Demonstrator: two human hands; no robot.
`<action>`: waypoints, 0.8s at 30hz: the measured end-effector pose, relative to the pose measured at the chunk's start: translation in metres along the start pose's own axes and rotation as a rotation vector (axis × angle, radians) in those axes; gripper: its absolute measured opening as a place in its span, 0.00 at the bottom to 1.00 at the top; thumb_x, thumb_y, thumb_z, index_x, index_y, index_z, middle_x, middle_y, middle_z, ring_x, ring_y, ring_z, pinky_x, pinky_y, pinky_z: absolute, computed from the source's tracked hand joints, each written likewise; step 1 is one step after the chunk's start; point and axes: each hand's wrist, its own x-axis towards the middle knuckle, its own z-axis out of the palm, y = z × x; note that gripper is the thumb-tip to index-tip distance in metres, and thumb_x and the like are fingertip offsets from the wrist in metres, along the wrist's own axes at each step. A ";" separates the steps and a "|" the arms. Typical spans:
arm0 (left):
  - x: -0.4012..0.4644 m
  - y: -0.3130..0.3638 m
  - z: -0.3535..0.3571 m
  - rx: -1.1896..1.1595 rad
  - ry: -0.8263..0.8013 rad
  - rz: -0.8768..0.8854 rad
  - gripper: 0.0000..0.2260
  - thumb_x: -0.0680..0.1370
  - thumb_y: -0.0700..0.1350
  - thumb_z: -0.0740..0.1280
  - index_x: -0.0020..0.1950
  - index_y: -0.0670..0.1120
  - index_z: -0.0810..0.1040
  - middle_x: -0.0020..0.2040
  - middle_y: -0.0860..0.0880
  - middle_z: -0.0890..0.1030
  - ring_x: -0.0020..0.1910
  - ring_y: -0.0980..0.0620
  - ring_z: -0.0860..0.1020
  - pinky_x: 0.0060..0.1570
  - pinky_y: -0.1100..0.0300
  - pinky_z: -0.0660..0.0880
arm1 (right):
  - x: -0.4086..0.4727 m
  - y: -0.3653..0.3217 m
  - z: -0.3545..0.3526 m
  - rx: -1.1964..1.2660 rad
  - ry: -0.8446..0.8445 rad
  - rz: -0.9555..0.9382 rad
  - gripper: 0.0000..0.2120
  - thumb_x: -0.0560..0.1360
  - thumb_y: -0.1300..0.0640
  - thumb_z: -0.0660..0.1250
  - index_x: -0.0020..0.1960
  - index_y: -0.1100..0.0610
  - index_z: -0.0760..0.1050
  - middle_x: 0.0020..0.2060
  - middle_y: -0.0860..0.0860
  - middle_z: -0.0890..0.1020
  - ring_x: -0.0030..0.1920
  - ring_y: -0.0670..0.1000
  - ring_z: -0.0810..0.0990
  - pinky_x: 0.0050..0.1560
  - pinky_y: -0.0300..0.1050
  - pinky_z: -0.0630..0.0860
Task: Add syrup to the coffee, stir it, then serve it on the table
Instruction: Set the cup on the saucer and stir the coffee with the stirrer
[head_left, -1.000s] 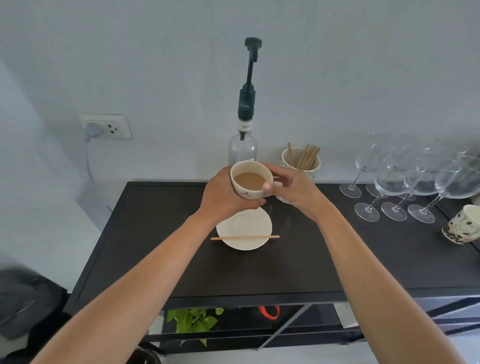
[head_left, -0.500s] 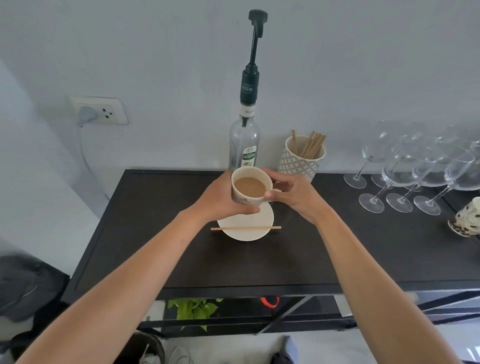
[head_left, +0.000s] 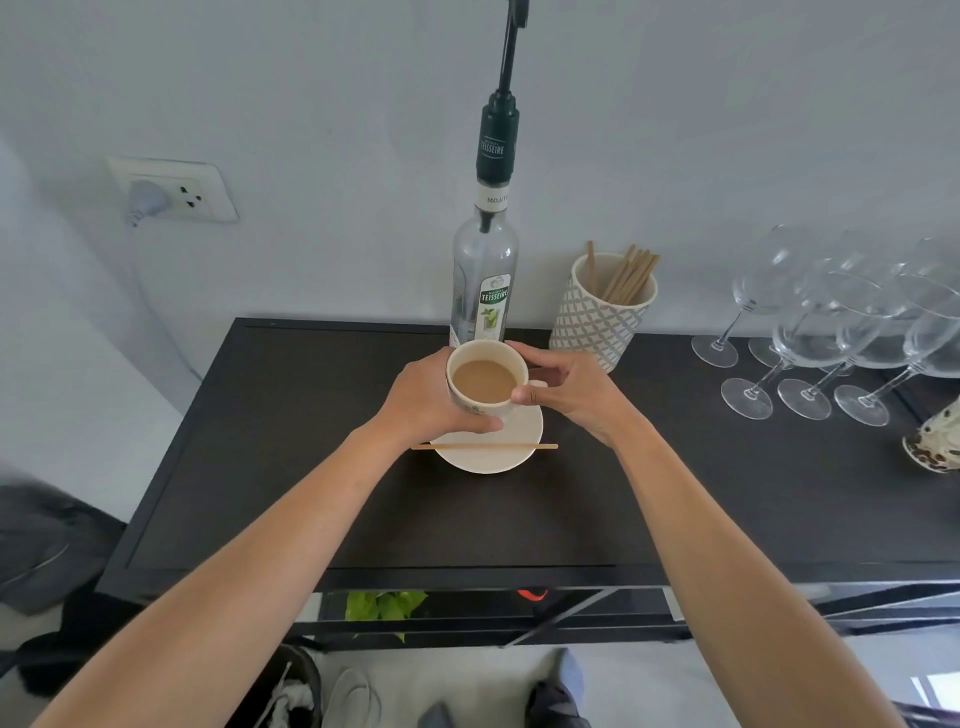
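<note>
A white cup of milky coffee (head_left: 485, 382) is held by both hands just over the white saucer (head_left: 511, 449). My left hand (head_left: 423, 397) wraps its left side. My right hand (head_left: 569, 389) grips the handle side, thumb on the rim. Whether the cup's base touches the saucer is hidden by my fingers. A wooden stir stick (head_left: 483, 446) lies across the saucer's near edge. The clear syrup bottle (head_left: 484, 291) with a tall dark pump stands right behind the cup, on the black table (head_left: 291, 467).
A patterned white holder (head_left: 597, 317) full of wooden sticks stands right of the bottle. Several wine glasses (head_left: 831, 332) crowd the table's right end, with a spotted cup (head_left: 935, 447) at the edge. A wall socket (head_left: 176, 192) is at the left.
Both hands have lowered the cup from in front of the bottle down toward the saucer. The view has tilted down.
</note>
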 end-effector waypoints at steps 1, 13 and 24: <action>0.001 -0.001 0.001 0.012 -0.004 -0.003 0.33 0.59 0.56 0.84 0.61 0.56 0.76 0.54 0.59 0.80 0.53 0.57 0.78 0.53 0.57 0.75 | 0.000 0.002 0.000 0.000 0.000 0.007 0.29 0.69 0.58 0.79 0.69 0.51 0.77 0.62 0.45 0.84 0.64 0.44 0.80 0.70 0.47 0.72; 0.003 -0.018 0.014 0.083 -0.049 -0.042 0.35 0.58 0.59 0.82 0.62 0.57 0.76 0.54 0.59 0.80 0.52 0.58 0.77 0.46 0.63 0.71 | 0.003 0.017 0.006 -0.014 -0.023 0.053 0.28 0.69 0.61 0.80 0.67 0.46 0.78 0.61 0.43 0.83 0.64 0.43 0.80 0.73 0.49 0.71; -0.001 -0.016 0.012 -0.013 -0.058 -0.043 0.35 0.58 0.56 0.84 0.62 0.59 0.76 0.54 0.61 0.79 0.56 0.58 0.77 0.54 0.58 0.74 | -0.007 0.015 0.009 -0.096 0.002 0.115 0.38 0.66 0.46 0.78 0.74 0.50 0.71 0.62 0.37 0.81 0.65 0.37 0.77 0.71 0.44 0.70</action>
